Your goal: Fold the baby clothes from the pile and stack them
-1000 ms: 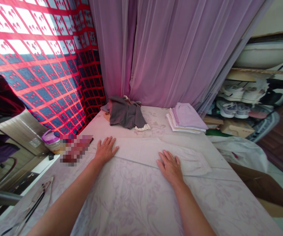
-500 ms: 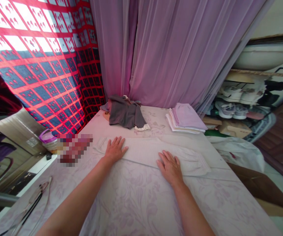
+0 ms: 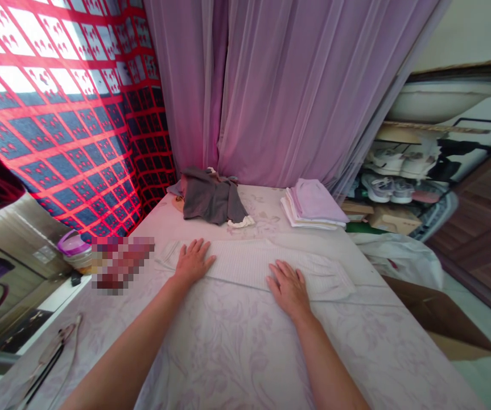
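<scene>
A white ribbed garment [image 3: 240, 259], folded into a long strip, lies flat across the floral-covered surface [image 3: 228, 341]. Its right end looks like a gathered sleeve or cuff. My left hand [image 3: 194, 261] rests flat on the garment's left part, fingers spread. On its right half lies my right hand [image 3: 290, 287], palm down, fingers apart. Neither hand grips the cloth. Beyond them, a crumpled dark grey garment [image 3: 211, 199] with cream ruffled trim sits at the far left. A stack of folded clothes [image 3: 313, 202], lilac on top, stands at the far right.
A blurred-out reddish item [image 3: 121, 265] lies at the left edge, near cables [image 3: 57, 353] and a tub with a purple lid [image 3: 74, 245]. Purple curtains [image 3: 292, 85] hang behind. Right of the surface are a shoe rack [image 3: 390, 188] and an open cardboard box [image 3: 437, 313].
The view has shifted slightly, so everything sits a little further left. Both hands stay flat on the white garment, which looks the same.
</scene>
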Tool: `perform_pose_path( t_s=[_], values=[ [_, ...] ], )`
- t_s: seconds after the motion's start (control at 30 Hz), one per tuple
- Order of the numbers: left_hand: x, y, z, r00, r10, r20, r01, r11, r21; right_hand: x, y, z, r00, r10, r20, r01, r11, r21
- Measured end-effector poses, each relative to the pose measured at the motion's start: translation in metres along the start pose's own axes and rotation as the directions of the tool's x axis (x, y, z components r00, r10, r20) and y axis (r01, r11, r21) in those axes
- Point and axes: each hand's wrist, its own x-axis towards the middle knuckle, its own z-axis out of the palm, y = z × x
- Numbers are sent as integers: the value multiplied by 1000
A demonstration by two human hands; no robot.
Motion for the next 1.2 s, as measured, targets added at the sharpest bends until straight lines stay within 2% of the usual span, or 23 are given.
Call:
perform_pose_path(
  t_s=[0.13,0.3,0.4,0.53,0.7,0.8,0.9,1.0,1.1,1.2],
  values=[
    [-8,-20,-7,998,-6,-66,7,1000,19,0,1,0,1000,-8,-10,8,1000,10],
    [-16,-63,-25,973,-210,-99,217,975,58,0,1,1,1000,-14,-25,15,1000,12],
    [-16,-78,-33,950,-308,-42,309,951,29,0,1,1,1000,-12,-13,12,1000,5],
    [-9,-88,-40,930,-365,31,364,931,23,1,1,3,1000,-9,-16,9,1000,3],
    [4,-104,-51,871,-474,131,481,876,-24,2,6,8,1000,-21,-8,21,1000,14],
    [6,-112,-55,846,-499,189,520,851,-81,2,8,9,1000,-22,-8,22,1000,15],
    [3,-113,-56,848,-484,216,519,840,-155,2,6,6,1000,-23,-10,23,999,22],
    [0,-104,-54,860,-487,152,508,790,-344,1,4,3,1000,-18,-15,18,999,28],
    [0,-82,-54,859,-509,59,454,701,-550,1,2,2,1000,-12,-24,13,999,35],
    [1,-44,-55,864,-499,-68,366,716,-594,0,2,1,1000,-11,-22,12,999,46]
  ],
)
